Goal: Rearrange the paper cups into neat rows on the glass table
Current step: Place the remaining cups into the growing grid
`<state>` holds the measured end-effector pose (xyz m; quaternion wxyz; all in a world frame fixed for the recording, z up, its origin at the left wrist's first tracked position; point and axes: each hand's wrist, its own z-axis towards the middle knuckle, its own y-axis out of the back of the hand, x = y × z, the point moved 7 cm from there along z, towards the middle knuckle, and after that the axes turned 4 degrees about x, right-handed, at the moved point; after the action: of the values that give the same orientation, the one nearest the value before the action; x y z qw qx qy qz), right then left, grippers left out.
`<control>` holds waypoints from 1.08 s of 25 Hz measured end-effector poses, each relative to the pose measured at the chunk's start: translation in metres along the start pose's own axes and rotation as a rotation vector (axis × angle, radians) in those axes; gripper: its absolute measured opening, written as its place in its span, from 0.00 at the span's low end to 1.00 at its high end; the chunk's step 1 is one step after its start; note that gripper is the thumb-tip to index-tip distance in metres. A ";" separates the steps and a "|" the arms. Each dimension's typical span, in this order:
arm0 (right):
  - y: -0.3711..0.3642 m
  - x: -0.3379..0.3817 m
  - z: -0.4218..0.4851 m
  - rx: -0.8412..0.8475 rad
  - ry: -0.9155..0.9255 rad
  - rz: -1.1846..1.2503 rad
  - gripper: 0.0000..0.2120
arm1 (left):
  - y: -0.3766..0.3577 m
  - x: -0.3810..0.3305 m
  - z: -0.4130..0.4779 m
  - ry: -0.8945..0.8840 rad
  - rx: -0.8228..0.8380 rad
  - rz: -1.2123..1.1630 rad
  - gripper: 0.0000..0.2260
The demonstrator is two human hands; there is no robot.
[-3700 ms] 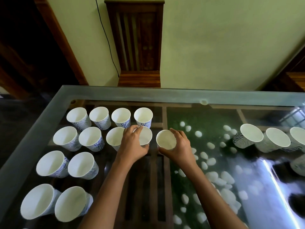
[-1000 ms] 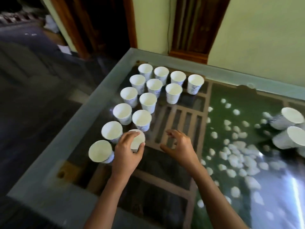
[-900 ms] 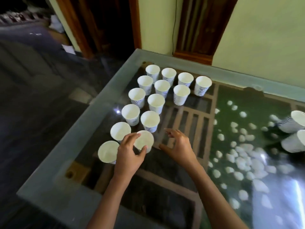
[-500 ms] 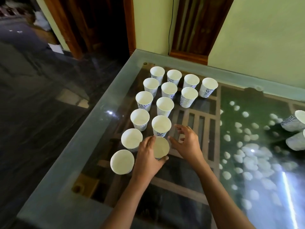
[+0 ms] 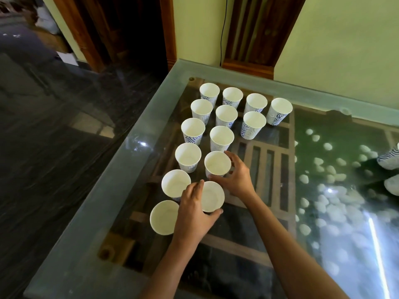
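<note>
Your left hand (image 5: 192, 214) curls its thumb and fingers round the rim of the nearest white paper cup (image 5: 212, 197). Your right hand (image 5: 238, 179) wraps the second white paper cup (image 5: 217, 164) just behind it, and both cups stand upright on the glass-topped desk (image 5: 121, 169). The other white, blue-swirled paper cups (image 5: 226, 115) stand in two columns along the desk's left edge, widening to four across at the far end.

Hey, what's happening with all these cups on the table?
A person is setting paper cups into rows on a glass table. The left hand grips the near cup, and the right hand holds the next cup behind it. The other cups stand upright in lines beside and beyond them, and a few spare cups sit at the right edge.
</note>
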<state>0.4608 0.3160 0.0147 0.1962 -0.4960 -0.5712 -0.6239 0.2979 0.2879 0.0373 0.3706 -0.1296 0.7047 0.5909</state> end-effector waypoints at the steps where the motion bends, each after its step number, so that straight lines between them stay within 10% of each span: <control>1: 0.001 0.000 0.000 -0.011 0.003 0.000 0.38 | -0.001 0.000 0.000 0.003 0.005 0.006 0.37; 27: 0.392 -0.244 -0.175 -0.642 -0.255 0.097 0.37 | -0.268 -0.303 -0.032 -0.323 0.323 -0.054 0.35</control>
<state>0.8148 -0.0279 0.0370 -0.0133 -0.6329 -0.3416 -0.6946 0.6617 0.1093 0.0455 0.5102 0.0088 0.7179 0.4736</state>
